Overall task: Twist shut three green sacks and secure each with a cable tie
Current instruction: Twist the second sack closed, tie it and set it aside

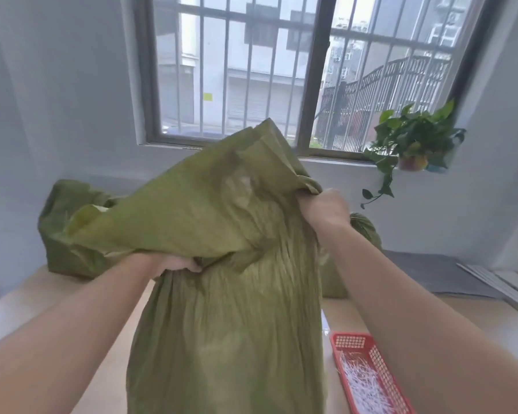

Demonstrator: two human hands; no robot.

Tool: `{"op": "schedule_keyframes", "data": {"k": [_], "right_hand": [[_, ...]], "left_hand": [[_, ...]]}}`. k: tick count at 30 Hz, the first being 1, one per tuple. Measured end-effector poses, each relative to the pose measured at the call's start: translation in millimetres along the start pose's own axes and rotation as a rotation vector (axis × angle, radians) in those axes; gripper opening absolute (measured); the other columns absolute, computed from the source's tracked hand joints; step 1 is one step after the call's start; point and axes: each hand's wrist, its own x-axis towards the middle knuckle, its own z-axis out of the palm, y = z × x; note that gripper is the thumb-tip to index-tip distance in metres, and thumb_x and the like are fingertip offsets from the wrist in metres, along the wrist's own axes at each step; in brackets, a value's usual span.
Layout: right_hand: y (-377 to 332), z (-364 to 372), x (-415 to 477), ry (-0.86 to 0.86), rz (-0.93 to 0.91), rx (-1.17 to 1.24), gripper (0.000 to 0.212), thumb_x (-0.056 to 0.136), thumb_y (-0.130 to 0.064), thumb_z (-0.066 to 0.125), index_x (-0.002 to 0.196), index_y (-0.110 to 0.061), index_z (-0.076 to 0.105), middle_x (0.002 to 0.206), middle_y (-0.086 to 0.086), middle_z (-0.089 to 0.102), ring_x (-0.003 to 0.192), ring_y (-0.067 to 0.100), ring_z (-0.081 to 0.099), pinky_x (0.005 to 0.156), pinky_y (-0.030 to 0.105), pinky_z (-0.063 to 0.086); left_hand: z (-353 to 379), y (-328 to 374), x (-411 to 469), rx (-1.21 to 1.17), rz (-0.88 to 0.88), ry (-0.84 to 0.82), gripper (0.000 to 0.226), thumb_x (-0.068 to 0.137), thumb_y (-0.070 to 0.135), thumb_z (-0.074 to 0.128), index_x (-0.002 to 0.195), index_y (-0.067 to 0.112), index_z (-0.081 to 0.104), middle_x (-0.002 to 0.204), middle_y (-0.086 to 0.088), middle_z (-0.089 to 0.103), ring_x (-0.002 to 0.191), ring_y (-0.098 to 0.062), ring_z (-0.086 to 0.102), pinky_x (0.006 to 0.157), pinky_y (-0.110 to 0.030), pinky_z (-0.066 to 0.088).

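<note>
A green sack (222,324) stands on a table (57,286), from centre frame down to six o'clock. The left hand (174,264) clenches its gathered neck. The right hand (326,207), at two o'clock, grips the floppy mouth edge. The cloth looks soft, light and crinkly, and is best gripped at the bunched neck.

Your raised sack (228,324) fills the table's (57,297) middle. A second sack (69,234) blocks the far left corner, and a third sack (368,231) stands behind your right hand (326,210). The red basket (352,339) of cable ties (362,380) takes the near right edge. Bare tabletop lies left of the raised sack.
</note>
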Motion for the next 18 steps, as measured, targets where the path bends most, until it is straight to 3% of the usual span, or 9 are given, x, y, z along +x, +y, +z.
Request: {"op": "schedule_keyframes", "data": {"k": [2, 5, 7, 9, 11, 13, 15, 18], "right_hand": [[5.0, -9.6, 8.0, 0.094, -0.02, 0.025, 0.032, 0.089, -0.042, 0.061, 0.077, -0.012, 0.063, 0.074, 0.006, 0.065, 0.065, 0.027, 0.061, 0.056, 0.032, 0.044], [17.7, -13.3, 15.0, 0.198, 0.003, 0.128, 0.031, 0.085, -0.047, 0.066, 0.086, -0.016, 0.071, 0.076, 0.004, 0.069, 0.067, 0.025, 0.065, 0.066, 0.037, 0.055], [27.0, -13.9, 18.5, 0.217, 0.105, 0.239, 0.045, 0.078, -0.055, 0.072, 0.096, -0.014, 0.069, 0.081, 0.005, 0.068, 0.068, 0.024, 0.063, 0.065, 0.035, 0.051], [35.9, -12.1, 22.6, 0.24, 0.227, 0.389, 0.071, 0.066, -0.064, 0.077, 0.113, -0.011, 0.066, 0.096, 0.006, 0.069, 0.078, 0.027, 0.064, 0.073, 0.035, 0.05], [42.0, -13.7, 24.9, 0.237, 0.304, 0.524, 0.094, 0.059, -0.07, 0.079, 0.13, -0.011, 0.059, 0.111, 0.007, 0.068, 0.092, 0.03, 0.065, 0.08, 0.036, 0.049], [43.7, -20.4, 25.6, 0.216, 0.368, 0.566, 0.102, 0.064, -0.068, 0.081, 0.14, -0.008, 0.051, 0.122, 0.01, 0.064, 0.098, 0.031, 0.06, 0.083, 0.036, 0.046], [43.6, -22.2, 21.9, 0.186, 0.371, 0.591, 0.1, 0.065, -0.064, 0.085, 0.137, -0.005, 0.049, 0.123, 0.008, 0.061, 0.099, 0.029, 0.057, 0.086, 0.034, 0.046], [55.1, -10.1, 12.9, 0.106, 0.231, 0.645, 0.13, 0.037, -0.076, 0.091, 0.14, -0.01, 0.047, 0.123, 0.005, 0.064, 0.107, 0.025, 0.065, 0.1, 0.042, 0.053]], "left_hand": [[-3.6, 16.1, -27.2, -0.032, 0.044, 0.018, 0.042, 0.093, 0.014, 0.073, 0.132, 0.011, 0.057, 0.126, -0.01, 0.066, 0.12, -0.028, 0.061, 0.102, -0.043, 0.051], [-17.9, 18.4, -40.1, -0.182, 0.108, 0.095, 0.027, 0.098, -0.011, 0.056, 0.118, 0.006, 0.058, 0.093, -0.011, 0.07, 0.095, -0.027, 0.064, 0.086, -0.041, 0.051], [-24.3, 14.7, -48.7, -0.338, 0.128, 0.107, 0.024, 0.098, -0.018, 0.049, 0.107, 0.0, 0.061, 0.069, -0.009, 0.074, 0.074, -0.026, 0.069, 0.066, -0.036, 0.057], [-30.2, 8.0, -50.6, -0.423, 0.135, 0.132, 0.024, 0.098, -0.017, 0.048, 0.107, -0.001, 0.063, 0.067, -0.007, 0.076, 0.07, -0.026, 0.072, 0.05, -0.034, 0.058], [-34.8, 2.0, -49.4, -0.511, 0.17, 0.139, 0.027, 0.098, -0.014, 0.051, 0.116, 0.0, 0.065, 0.09, -0.012, 0.079, 0.075, -0.025, 0.075, 0.059, -0.037, 0.06], [-34.7, -0.9, -51.6, -0.579, 0.202, 0.122, 0.026, 0.099, -0.005, 0.056, 0.122, 0.002, 0.066, 0.111, -0.018, 0.076, 0.089, -0.028, 0.076, 0.075, -0.042, 0.059], [-31.4, 0.4, -57.6, -0.622, 0.231, 0.074, 0.026, 0.1, 0.01, 0.063, 0.125, 0.005, 0.067, 0.115, -0.016, 0.076, 0.104, -0.031, 0.074, 0.086, -0.045, 0.057], [-22.4, 6.7, -61.4, -0.718, 0.281, 0.064, 0.033, 0.096, 0.027, 0.07, 0.123, 0.008, 0.069, 0.115, -0.013, 0.077, 0.109, -0.032, 0.072, 0.097, -0.051, 0.055]]}}
